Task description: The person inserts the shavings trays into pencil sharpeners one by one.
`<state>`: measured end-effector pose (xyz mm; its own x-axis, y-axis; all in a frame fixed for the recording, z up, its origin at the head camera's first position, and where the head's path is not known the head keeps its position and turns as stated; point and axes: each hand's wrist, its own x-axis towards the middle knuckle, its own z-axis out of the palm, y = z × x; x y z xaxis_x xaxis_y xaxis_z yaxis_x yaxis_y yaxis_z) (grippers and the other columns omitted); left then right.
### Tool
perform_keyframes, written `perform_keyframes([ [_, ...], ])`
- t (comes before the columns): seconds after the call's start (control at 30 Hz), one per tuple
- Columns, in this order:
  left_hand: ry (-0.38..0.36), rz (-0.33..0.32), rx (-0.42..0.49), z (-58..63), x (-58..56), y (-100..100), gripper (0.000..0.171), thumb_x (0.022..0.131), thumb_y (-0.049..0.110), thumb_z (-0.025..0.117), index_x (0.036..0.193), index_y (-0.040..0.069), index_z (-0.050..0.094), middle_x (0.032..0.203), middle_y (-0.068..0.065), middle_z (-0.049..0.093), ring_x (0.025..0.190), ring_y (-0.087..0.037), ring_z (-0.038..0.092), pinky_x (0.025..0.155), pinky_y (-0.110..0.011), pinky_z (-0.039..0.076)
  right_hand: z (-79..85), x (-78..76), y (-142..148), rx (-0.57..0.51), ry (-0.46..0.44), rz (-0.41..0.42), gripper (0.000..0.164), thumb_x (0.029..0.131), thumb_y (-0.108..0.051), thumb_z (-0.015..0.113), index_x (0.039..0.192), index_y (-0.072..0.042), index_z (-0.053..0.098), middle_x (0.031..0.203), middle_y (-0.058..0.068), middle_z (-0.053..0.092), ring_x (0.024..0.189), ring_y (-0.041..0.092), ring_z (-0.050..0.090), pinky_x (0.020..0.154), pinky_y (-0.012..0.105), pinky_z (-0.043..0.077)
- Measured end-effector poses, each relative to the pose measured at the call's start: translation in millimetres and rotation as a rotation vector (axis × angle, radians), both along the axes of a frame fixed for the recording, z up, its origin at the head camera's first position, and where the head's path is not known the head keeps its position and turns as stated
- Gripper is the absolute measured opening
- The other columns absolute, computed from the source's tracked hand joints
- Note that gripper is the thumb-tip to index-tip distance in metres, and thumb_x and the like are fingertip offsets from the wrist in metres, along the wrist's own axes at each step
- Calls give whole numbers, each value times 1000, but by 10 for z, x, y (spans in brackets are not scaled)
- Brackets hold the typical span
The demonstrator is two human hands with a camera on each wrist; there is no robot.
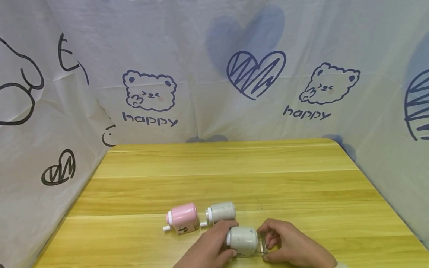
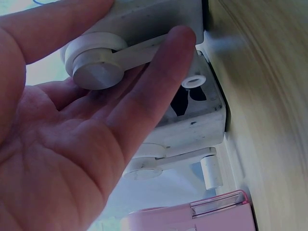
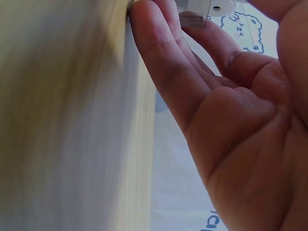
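My left hand (image 1: 207, 245) grips a grey-white crank pencil sharpener (image 1: 242, 237) at the table's front, thumb on the near side and fingers on the far side. In the left wrist view its white crank knob (image 2: 98, 70) lies beside the palm. At the sharpener's right end, my right hand (image 1: 295, 242) pinches a clear plastic drawer (image 1: 263, 245) that sticks partly out of the body. The right wrist view shows a corner of this clear drawer (image 3: 193, 18) at the fingertips, the rest hidden.
A second grey-white sharpener (image 1: 222, 211) stands just behind the left hand. Left of it is a pink sharpener (image 1: 183, 217) with its white crank to the left. All are on a wood-grain table (image 1: 234, 167), with a printed white cloth (image 1: 207, 100) hanging behind.
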<state>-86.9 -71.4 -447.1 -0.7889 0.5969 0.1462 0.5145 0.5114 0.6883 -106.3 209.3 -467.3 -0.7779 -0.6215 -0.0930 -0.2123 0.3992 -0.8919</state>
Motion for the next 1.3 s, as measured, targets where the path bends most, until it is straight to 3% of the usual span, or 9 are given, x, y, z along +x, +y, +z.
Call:
perform_keyframes([
  [0.7, -19, 4, 13, -12, -4, 0, 57, 85, 21, 70, 135, 17, 43, 125, 2, 51, 109, -8, 49, 90, -29, 45, 6, 13, -51, 4, 67, -2, 48, 74, -29, 81, 112, -13, 56, 92, 2, 60, 83, 14, 59, 72, 30, 51],
  [1.3, -10, -1, -8, -7, -12, -3, 56, 85, 23, 70, 135, 17, 44, 124, 2, 52, 109, -8, 49, 89, -29, 45, 7, 31, -73, -13, 26, 8, 46, 77, -27, 78, 113, -11, 56, 93, 5, 60, 82, 16, 59, 72, 31, 51],
])
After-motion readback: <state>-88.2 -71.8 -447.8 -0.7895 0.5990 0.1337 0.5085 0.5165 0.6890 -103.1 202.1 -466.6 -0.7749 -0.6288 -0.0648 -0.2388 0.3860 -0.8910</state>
